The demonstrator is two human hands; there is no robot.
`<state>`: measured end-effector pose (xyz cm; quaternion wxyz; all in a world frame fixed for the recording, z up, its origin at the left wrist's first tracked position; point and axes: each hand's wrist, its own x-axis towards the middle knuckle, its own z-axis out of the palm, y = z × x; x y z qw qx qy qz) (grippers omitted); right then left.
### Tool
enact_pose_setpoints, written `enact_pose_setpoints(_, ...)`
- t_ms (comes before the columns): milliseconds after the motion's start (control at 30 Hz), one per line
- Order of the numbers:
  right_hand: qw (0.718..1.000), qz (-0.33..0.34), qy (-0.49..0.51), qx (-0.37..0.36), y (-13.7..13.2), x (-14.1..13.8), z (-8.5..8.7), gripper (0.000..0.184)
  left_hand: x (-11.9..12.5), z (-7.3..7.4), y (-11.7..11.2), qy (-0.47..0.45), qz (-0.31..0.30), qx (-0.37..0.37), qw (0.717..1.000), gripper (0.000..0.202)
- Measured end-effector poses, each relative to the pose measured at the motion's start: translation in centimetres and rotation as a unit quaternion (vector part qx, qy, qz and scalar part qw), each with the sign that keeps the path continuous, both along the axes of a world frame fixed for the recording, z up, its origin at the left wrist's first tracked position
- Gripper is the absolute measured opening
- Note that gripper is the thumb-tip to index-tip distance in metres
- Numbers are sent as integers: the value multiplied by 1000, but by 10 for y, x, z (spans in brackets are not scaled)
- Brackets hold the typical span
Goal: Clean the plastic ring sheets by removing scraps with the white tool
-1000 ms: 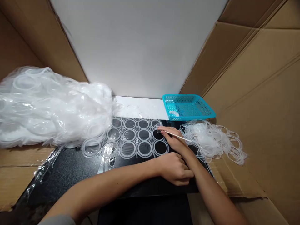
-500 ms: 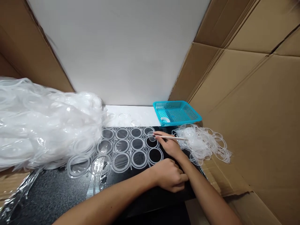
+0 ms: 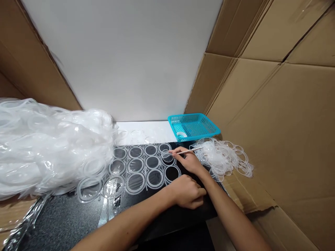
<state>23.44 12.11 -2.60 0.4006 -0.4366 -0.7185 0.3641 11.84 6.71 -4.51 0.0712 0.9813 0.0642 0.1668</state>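
Note:
My right hand [image 3: 190, 161] pinches a thin white pen-like stick [image 3: 190, 150]. Its tip points left, at a small clear round piece [image 3: 165, 153] over the far right end of a sheet of joined translucent rings [image 3: 135, 182]. The sheet lies flat in rows on the dark speckled tabletop [image 3: 75, 216]. Closed in a fist, my left hand [image 3: 187, 192] rests by the sheet's near right corner. Its fingers curl under, so anything inside them is hidden.
Heaped ring sheets [image 3: 54, 146] fill the left side. A turquoise basket [image 3: 196, 130] with a white curved piece [image 3: 181, 134] stands at the back right. Loose thin rings [image 3: 225, 157] pile beside my right forearm. Cardboard walls [image 3: 282, 132] and a white panel [image 3: 125, 62] surround the table.
The stick has tilted, its back end now higher, and the clear round piece has shifted slightly over the ring sheet. My left hand stays in a fist. The whole view has shifted a little.

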Motion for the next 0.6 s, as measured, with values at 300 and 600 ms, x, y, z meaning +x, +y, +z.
enact_pose_setpoints(300,1000,-1,6,-29,3,2,-2,27,-1,5,1,28,18,-7,999,19)
enact_pose_setpoints(600,998,31,4,-48,1,-1,-3,24,0,1,2,25,10,8,1000,17)
